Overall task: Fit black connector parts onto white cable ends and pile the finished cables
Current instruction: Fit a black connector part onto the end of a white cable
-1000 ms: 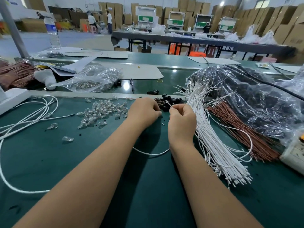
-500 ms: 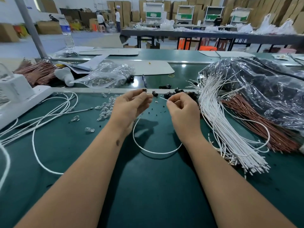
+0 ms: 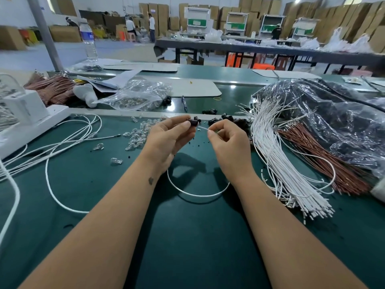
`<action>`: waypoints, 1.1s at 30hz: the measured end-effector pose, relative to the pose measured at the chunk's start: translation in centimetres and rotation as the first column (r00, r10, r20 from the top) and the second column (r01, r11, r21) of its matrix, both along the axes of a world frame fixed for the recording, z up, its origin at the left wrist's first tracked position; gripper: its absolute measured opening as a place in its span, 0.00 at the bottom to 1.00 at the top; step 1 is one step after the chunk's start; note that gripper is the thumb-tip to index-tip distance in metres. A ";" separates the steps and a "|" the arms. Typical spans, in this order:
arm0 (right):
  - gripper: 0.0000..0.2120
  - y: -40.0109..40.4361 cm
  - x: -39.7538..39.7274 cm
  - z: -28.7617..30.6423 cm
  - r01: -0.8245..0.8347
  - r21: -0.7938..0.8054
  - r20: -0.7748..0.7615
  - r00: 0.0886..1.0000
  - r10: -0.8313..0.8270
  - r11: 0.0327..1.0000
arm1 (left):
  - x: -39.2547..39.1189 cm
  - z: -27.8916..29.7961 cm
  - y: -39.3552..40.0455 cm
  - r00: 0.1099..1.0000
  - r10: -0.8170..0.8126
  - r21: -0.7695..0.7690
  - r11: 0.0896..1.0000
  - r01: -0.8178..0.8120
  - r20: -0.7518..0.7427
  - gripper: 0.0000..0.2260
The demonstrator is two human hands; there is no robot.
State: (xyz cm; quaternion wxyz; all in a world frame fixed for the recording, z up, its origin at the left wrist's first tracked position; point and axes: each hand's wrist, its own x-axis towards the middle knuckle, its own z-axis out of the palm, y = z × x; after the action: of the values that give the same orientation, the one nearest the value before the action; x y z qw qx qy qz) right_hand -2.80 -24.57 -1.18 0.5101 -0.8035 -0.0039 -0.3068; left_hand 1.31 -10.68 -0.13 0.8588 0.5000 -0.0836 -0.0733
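With the cable tip just short of the part, the step in hand looks like insertion: the left hand (image 3: 168, 136) pinches a black connector (image 3: 193, 122) between thumb and fingertips, raised off the surface, and the right hand (image 3: 227, 140) pinches the white cable (image 3: 203, 128) close to its end, fingers curled round it. The tip points at the connector and is near it, seemingly not yet in. The rest of the cable hangs down in a loop that lies on the green surface (image 3: 187, 236) between the forearms.

To do it well, my read: keep the pinch near the tip so the thin wire does not buckle, line it up with the connector's opening, push straight. Seating cannot be judged from here, the opening is too small to see.

Supply: loose black connectors (image 3: 233, 119) just beyond the hands; a big bundle of white cables (image 3: 281, 163) to the right, brown wires (image 3: 325, 155) beside it, part under a plastic bag (image 3: 333, 113). Left: long white cables (image 3: 62, 140) spread out, likely the finished pile; small clear parts (image 3: 137, 134) scattered near the left hand; a white box (image 3: 23, 109) at the edge. Further back, a clear bag (image 3: 135, 94), a pen (image 3: 184, 103), a water bottle (image 3: 88, 41).

Room: warehouse floor, stacked cardboard boxes (image 3: 158, 15), a long table (image 3: 270, 51), people working far off.
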 end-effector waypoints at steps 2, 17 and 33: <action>0.07 -0.1 0.0 0.0 0.010 -0.014 -0.002 1.000 -0.010 1.000 | -0.1 0.0 -0.1 1.000 -0.022 0.016 1.000 0.022 0.013 0.06; 0.06 -0.2 0.0 -0.1 0.052 0.001 0.006 0.999 -0.052 0.999 | 0.0 -0.6 -0.4 0.993 -0.069 0.111 0.992 0.058 0.098 0.09; 0.07 -0.2 0.0 -0.4 0.036 -0.102 0.015 0.999 -0.035 0.994 | -0.2 -0.7 -0.3 0.984 0.020 0.237 0.970 -0.062 0.177 0.05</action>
State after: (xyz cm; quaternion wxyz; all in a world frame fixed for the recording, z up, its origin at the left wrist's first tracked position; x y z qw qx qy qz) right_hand -2.77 -24.75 -1.57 0.4626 -0.8265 -0.0087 -0.3207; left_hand 1.14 -10.98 -0.86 0.7824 0.6069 -0.1379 -0.0215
